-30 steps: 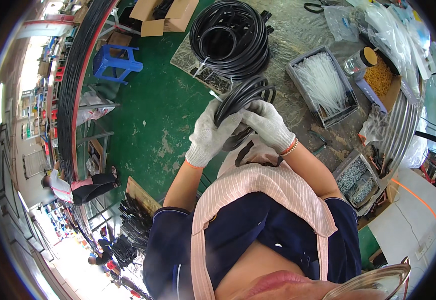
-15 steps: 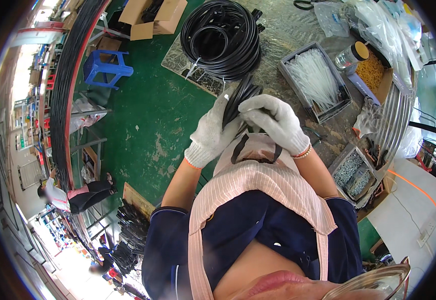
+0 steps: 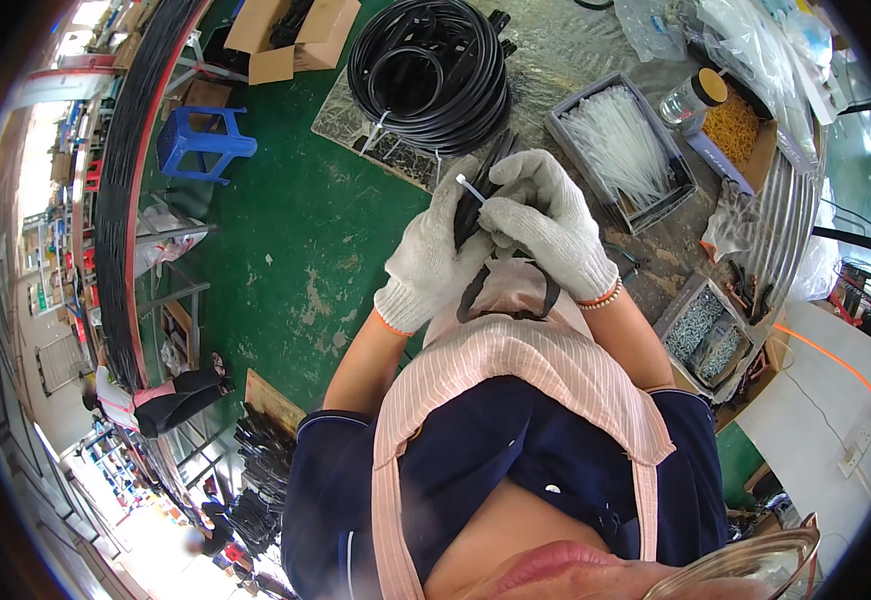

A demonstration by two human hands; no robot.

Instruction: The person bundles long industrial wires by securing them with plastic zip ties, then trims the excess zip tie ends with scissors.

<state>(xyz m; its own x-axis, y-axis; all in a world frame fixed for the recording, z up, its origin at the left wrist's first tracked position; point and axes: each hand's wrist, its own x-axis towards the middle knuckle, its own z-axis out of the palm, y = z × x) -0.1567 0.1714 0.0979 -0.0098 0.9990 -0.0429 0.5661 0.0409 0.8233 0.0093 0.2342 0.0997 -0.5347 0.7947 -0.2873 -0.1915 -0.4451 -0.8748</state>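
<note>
In front of my chest, my left hand (image 3: pixel 429 248), in a white knitted glove, is closed round a bundle of black cable (image 3: pixel 467 215). Opposite it, my gloved right hand (image 3: pixel 553 218) has its fingers bent against the bundle's right side. A white cable tie (image 3: pixel 473 188) lies slantwise across the black cable, its head toward my left hand and its other end at my right fingers. The right fingertips pinch the tie; its far end is hidden. Just beyond my hands sits a large coil of black cable (image 3: pixel 481 112) on the workbench.
Right on the workbench (image 3: pixel 546 60) are a grey box of white cable ties (image 3: pixel 616 140), a jar with a yellow lid (image 3: pixel 694 98), a carton of yellow pieces (image 3: pixel 736 145) and a box of screws (image 3: pixel 701 330). A blue stool (image 3: pixel 204 145) stands left; a person (image 3: pixel 181 400) is beyond.
My right fingers have shifted on the bundle, and the white cable tie now shows across it. The black cable bundle has turned and sits lower between my hands.
</note>
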